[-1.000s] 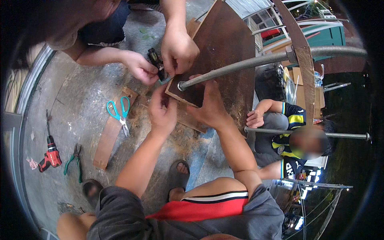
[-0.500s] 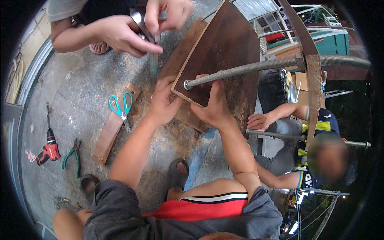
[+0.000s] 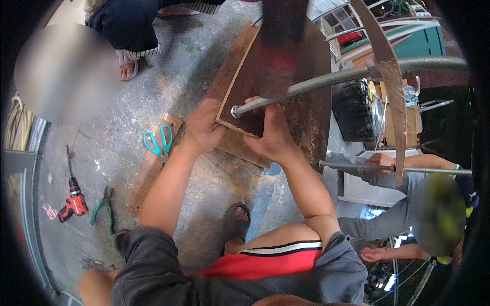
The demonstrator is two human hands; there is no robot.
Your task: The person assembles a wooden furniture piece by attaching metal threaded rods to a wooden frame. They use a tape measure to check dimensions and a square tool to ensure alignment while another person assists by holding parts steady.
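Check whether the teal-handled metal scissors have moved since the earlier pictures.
No: the teal-handled metal scissors still lie near the same end of the flat brown wooden plank.

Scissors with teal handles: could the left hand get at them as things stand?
Probably yes: nothing covers the handles of the scissors, though the left hand, by the dark board's corner, would have to draw back.

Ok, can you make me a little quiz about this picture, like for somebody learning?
1. True or false: the left hand is holding the scissors.
2. What lies just left of the pliers? A) a spoon B) a drill C) a ball
3. Fill in the blank: the right hand is touching a dark brown wooden ____.

Key: 1. False; 2. B; 3. board.
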